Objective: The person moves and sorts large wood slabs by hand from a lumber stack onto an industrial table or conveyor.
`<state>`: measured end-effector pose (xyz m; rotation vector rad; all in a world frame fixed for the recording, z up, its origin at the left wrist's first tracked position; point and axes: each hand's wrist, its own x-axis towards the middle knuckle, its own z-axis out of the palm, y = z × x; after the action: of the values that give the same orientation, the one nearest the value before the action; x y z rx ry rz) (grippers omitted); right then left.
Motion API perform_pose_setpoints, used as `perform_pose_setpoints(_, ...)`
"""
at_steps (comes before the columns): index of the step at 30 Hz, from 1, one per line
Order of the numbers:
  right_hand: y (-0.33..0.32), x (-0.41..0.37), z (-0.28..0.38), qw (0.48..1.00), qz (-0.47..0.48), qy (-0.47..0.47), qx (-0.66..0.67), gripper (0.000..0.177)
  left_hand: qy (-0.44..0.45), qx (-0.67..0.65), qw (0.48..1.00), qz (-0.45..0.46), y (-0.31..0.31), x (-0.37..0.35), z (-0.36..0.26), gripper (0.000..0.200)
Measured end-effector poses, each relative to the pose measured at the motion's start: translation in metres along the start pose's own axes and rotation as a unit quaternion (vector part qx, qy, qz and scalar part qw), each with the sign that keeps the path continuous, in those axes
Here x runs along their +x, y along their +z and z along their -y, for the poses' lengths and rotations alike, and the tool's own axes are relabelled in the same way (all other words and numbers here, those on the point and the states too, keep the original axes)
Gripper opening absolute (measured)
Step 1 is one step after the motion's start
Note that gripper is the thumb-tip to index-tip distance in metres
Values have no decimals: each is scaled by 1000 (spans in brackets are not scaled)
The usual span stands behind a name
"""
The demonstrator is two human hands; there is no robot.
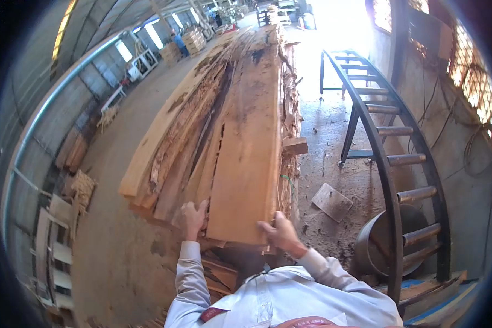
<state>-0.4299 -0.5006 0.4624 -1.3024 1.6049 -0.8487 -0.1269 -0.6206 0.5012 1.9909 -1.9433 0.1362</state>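
Note:
A long, wide wooden slab (pixel 246 164) lies on top of a stack of rough boards, its near end close to my body. At its near right corner is my right hand (pixel 281 232), closed on the slab's edge with the thumb on top. My left hand (pixel 193 218) is at the slab's near left edge, its fingers bent against the wood; what they grip is partly hidden. Left of the slab are narrower boards with bark edges (pixel 175 126).
A roller conveyor (pixel 407 159) stands on the right, with a round metal drum (pixel 374 240) beneath it. A flat square piece (pixel 332 202) lies on the floor. Wood scraps (pixel 60 251) line the left wall. A person (pixel 179 45) stands far back at left.

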Motion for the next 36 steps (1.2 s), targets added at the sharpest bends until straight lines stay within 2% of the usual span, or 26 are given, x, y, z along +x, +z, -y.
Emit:
perform_pose_setpoints(2,-31,-16,-26,997,-8,-21,72,53,17,21,1000,-6,-5,-27,-36,61)
perform_pose_setpoints(4,-58,-30,-56,987,-21,-90,130,52,39,5,999,-11,-8,-53,-64,56)
perform_pose_setpoints(6,-84,-53,-61,969,17,-46,243,52,68,-36,997,-14,-16,-77,-78,50)
perform_pose_setpoints(9,-110,-77,-56,965,51,37,255,55,99,-82,992,5,-25,-98,-84,47)
perform_pose_setpoints(12,-107,-81,-56,956,46,22,290,58,102,-134,985,-18,-20,-106,-74,43)
perform_pose_setpoints(15,-110,-80,-53,932,77,84,343,62,89,-179,980,-8,-17,-105,-66,42)
perform_pose_setpoints(16,-112,-78,-50,938,68,104,325,52,92,-191,977,-9,-17,-104,-64,42)
perform_pose_setpoints(18,-113,-67,-52,958,-6,91,272,44,97,-216,972,-9,-19,-104,-59,41)
perform_pose_setpoints(21,-115,-40,-68,982,-85,94,142,38,110,-241,964,-32,-17,-105,-53,41)
perform_pose_setpoints(22,-109,-34,-58,985,-104,99,91,38,110,-241,964,-30,-17,-105,-51,41)
perform_pose_setpoints(25,-70,-39,-12,980,-123,47,151,41,115,-238,964,-29,-16,-106,-46,40)
perform_pose_setpoints(31,-73,-40,-27,977,-167,68,114,46,114,-268,956,-29,-8,-109,-46,40)
perform_pose_setpoints(34,-74,-40,-27,974,-208,85,15,44,115,-273,955,-21,-6,-110,-46,40)
perform_pose_setpoints(36,-68,-40,-22,951,-289,68,-90,49,117,-273,955,-15,-7,-110,-46,41)
